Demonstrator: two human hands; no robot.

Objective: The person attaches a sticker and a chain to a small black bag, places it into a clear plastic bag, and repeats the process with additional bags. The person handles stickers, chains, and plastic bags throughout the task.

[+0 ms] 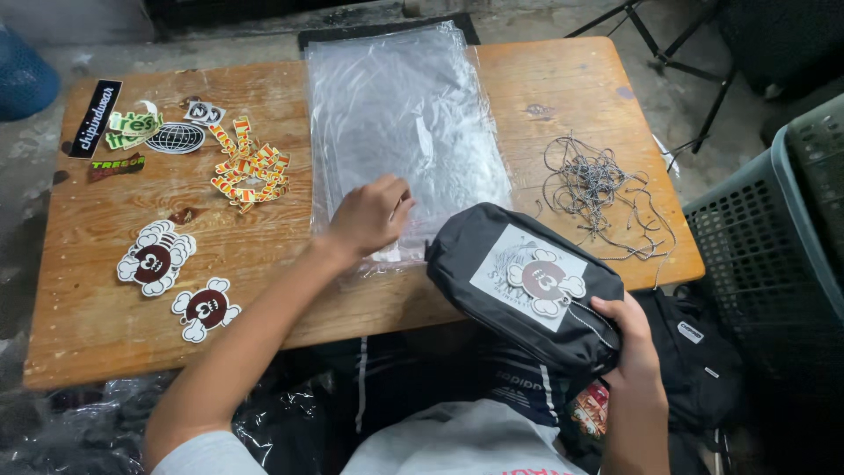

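My right hand grips a black zip pouch by its near end; the pouch has a white patch with a brown-and-white cartoon figure and hangs over the wooden table's front edge. My left hand rests with fingers curled on a stack of clear plastic bags in the middle of the table, pinching at the top sheet near its front edge. The two hands are about a pouch-length apart.
Several stickers lie on the table's left half, two skull-shaped ones near the front. A tangle of grey cords sits at the right. A grey crate stands to the right, black bags below the table.
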